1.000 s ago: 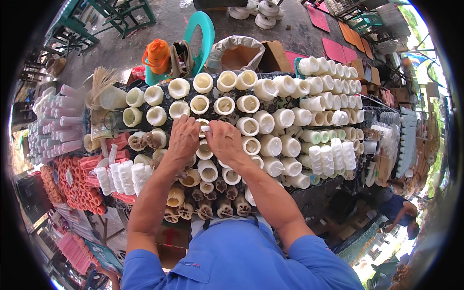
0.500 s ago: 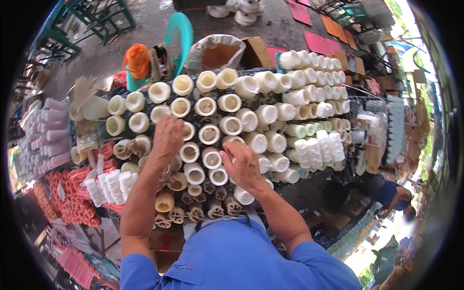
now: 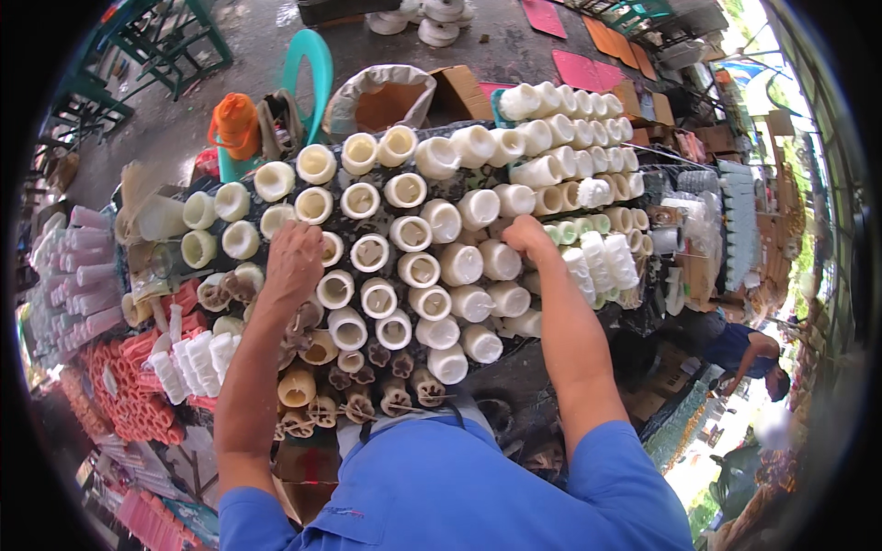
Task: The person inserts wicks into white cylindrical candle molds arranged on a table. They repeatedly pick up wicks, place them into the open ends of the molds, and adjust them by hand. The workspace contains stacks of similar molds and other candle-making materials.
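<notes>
Rows of cream-white wax candles with hollowed tops (image 3: 370, 253) stand packed on a dark table. In some of the hollows thin wicks show. My left hand (image 3: 296, 259) is over the left rows with its fingers bent down and closed, beside the rim of a candle (image 3: 278, 219); whatever its fingertips hold is hidden. Stretched out to the right, my right hand (image 3: 527, 235) is closed among the candles, just right of a standing candle (image 3: 500, 261) and near the small greenish candles (image 3: 574, 227). Its fingertips are hidden too.
White ridged candles (image 3: 608, 262) lie at right, others (image 3: 195, 360) at left by red-orange wax pieces (image 3: 119, 381). Brown flower-shaped pieces (image 3: 395, 397) line the near edge. Behind the table are a green chair (image 3: 308, 69), an orange jug (image 3: 236, 124) and a sack (image 3: 344, 96). Someone (image 3: 746, 358) bends at far right.
My right hand has moved right and away from me, from the middle candles to the right rows. My left hand stays by the same candle. The whole view has shifted slightly.
</notes>
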Demonstrator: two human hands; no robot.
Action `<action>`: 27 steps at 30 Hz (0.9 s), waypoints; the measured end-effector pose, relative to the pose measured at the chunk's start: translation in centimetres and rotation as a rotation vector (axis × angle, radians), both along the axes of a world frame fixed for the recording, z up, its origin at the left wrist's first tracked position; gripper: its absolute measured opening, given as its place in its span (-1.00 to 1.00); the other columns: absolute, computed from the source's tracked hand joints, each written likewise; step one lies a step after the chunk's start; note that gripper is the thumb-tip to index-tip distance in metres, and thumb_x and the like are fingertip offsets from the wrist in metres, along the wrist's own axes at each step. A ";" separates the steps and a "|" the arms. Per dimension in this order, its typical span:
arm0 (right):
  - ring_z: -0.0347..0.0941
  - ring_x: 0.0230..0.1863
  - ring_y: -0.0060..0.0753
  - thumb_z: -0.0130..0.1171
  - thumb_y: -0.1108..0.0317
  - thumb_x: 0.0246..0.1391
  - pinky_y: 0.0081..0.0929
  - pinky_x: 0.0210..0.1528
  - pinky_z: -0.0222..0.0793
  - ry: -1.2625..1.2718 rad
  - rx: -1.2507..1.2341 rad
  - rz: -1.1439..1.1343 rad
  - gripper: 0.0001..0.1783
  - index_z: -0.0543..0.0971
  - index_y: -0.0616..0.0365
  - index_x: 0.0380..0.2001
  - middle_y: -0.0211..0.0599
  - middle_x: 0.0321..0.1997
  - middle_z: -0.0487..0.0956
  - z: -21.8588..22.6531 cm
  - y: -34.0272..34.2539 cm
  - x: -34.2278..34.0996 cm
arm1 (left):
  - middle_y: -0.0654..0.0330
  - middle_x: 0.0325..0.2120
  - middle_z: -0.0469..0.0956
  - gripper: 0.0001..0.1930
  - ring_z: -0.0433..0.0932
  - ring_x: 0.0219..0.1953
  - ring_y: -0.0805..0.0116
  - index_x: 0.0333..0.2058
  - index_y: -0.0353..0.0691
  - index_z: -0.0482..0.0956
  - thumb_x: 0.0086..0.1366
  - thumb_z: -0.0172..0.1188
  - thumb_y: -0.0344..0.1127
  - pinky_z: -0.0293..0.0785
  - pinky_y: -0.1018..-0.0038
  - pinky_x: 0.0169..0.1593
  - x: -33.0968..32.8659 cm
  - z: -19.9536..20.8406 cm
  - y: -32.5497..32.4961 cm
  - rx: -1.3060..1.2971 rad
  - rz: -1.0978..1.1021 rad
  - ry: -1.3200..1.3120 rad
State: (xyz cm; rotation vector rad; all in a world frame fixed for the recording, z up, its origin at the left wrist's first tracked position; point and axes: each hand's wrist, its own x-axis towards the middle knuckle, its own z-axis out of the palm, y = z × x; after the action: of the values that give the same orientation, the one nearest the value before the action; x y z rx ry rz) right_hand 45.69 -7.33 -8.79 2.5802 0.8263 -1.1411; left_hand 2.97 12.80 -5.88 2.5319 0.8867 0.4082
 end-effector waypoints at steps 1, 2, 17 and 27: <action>0.76 -0.31 0.15 0.23 0.35 0.14 0.03 -0.39 0.59 0.020 0.011 -0.069 -0.67 0.73 0.51 -0.28 0.21 -0.26 0.76 -1.4 0.1 0.3 | 0.02 -0.30 0.59 -0.94 0.54 -0.12 -0.08 -0.32 -0.26 0.56 0.31 0.27 -0.44 0.45 0.05 0.04 -0.1 -0.1 0.0 0.028 -0.005 0.000; 0.77 -0.20 0.18 0.20 0.39 0.13 0.05 -0.28 0.62 -0.070 0.002 -0.054 -0.71 0.76 0.43 -0.29 0.18 -0.20 0.77 -3.0 -0.1 0.2 | 0.02 -0.30 0.59 -0.94 0.54 -0.12 -0.07 -0.31 -0.25 0.56 0.30 0.27 -0.43 0.45 0.06 0.04 -0.3 -0.2 0.0 0.012 -0.001 0.034; 0.76 0.00 0.10 0.17 0.21 0.20 -0.09 0.06 0.65 -0.098 -0.071 -0.072 -0.60 0.77 0.36 -0.20 0.19 -0.08 0.78 -2.5 -0.6 0.1 | 0.01 -0.25 0.63 -0.93 0.56 -0.04 -0.03 -0.30 -0.27 0.65 0.32 0.23 -0.41 0.45 0.08 0.12 -0.7 0.1 0.6 -0.206 -0.007 0.069; 0.65 -0.18 0.12 0.28 0.27 0.31 0.02 -0.01 0.56 0.158 0.797 0.034 -0.76 0.68 0.23 -0.13 0.00 -0.20 0.70 9.5 1.4 -17.0 | -0.04 -0.27 0.63 -0.88 0.59 -0.07 -0.10 -0.30 -0.32 0.67 0.35 0.30 -0.37 0.49 0.08 0.09 -0.8 0.6 1.7 -0.279 0.004 0.047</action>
State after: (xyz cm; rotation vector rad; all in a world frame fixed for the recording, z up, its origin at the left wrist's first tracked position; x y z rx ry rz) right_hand 28.70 -5.91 0.71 3.0670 1.6297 -1.1846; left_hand 2.14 14.45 -5.25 2.2918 0.8982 0.2102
